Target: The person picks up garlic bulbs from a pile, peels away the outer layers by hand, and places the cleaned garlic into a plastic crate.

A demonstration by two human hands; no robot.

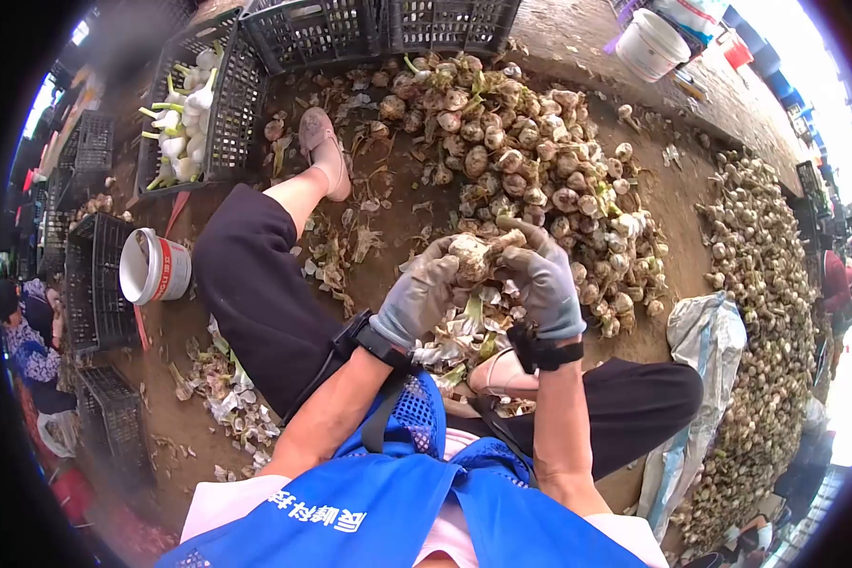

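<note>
Both my hands wear grey gloves and meet in front of me over a heap of garlic. Between them is a dirty garlic bulb [470,257] with a short stem pointing right. My left hand [424,292] has its fingers wrapped round the bulb's left side. On the right, my right hand [543,275] pinches the stem end with thumb and fingers. Just beyond lies the pile of unpeeled garlic bulbs [530,161], brown and soil-covered. Loose peeled skins [459,336] lie on the ground below my hands, between my legs.
A black crate [239,104] at upper left holds cleaned white garlic with green stems. A white bucket [155,267] stands left of my knee, near other black crates [99,275]. A white sack [705,350] and a long garlic heap [757,312] lie right. Other people sit far left.
</note>
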